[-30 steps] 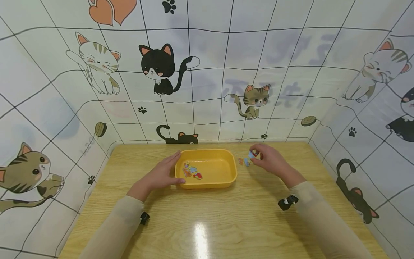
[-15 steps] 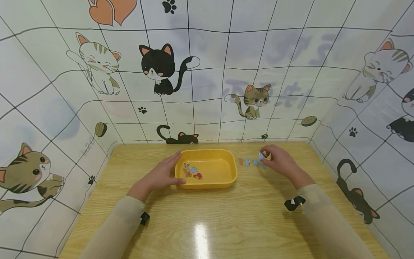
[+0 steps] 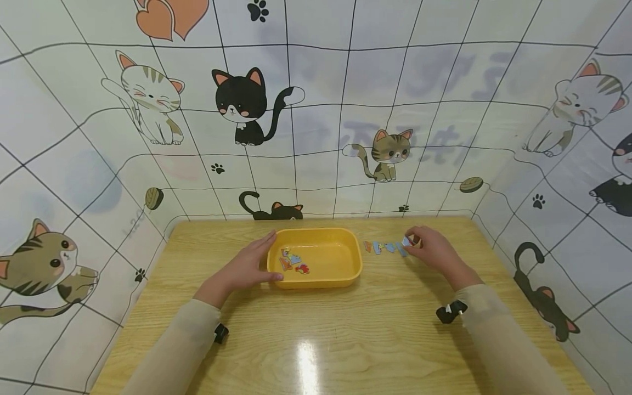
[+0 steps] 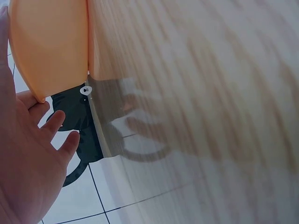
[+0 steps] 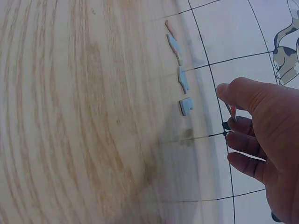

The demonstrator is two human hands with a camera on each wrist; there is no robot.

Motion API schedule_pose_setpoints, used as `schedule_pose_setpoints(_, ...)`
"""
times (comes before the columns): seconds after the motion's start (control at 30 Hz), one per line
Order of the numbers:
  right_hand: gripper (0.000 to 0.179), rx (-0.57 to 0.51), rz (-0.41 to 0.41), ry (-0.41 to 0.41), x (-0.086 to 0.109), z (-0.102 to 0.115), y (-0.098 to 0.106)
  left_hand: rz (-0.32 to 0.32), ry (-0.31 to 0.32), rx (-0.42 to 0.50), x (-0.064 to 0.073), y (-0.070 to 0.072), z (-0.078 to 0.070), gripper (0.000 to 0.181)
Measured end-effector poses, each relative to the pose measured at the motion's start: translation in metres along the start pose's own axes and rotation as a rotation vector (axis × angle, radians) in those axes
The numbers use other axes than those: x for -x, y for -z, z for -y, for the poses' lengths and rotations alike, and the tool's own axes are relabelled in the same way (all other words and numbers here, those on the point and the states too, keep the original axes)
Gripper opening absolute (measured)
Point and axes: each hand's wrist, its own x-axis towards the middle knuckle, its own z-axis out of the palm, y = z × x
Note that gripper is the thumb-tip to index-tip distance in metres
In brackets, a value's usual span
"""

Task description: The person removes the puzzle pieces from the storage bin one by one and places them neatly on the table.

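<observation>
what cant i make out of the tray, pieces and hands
Head: detail on the pieces in the yellow tray, too small.
Right wrist: part of the held piece, covered by the right hand.
Left wrist: the tray's inside, hidden by its outer wall.
Left wrist: part of the left hand, beyond the left edge.

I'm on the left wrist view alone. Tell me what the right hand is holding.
Observer: The right hand holds a small flat piece between thumb and finger.
Operator: Report what else lies on that side.
Observer: Four more pieces lie in a row on the table, to the right of the yellow tray.
Operator: I see only the outside of that tray. Tell me what's in it.
Observer: A cluster of pieces near its left end, including a red one.
</observation>
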Motion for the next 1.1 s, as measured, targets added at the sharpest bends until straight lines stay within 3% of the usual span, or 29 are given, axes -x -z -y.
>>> schedule_pose_setpoints(0.4,0.034,-0.033,0.022,-0.061,0.001,-0.019,-0.013,-0.003,0.003,-0.009,0.000,-0.001,0.000,0.122)
schedule_pose_setpoints(1.1,0.037,-0.081,0.027,-0.100,-0.005,-0.035,-0.027,-0.007,0.002,-0.006,-0.001,-0.002,0.000,0.121)
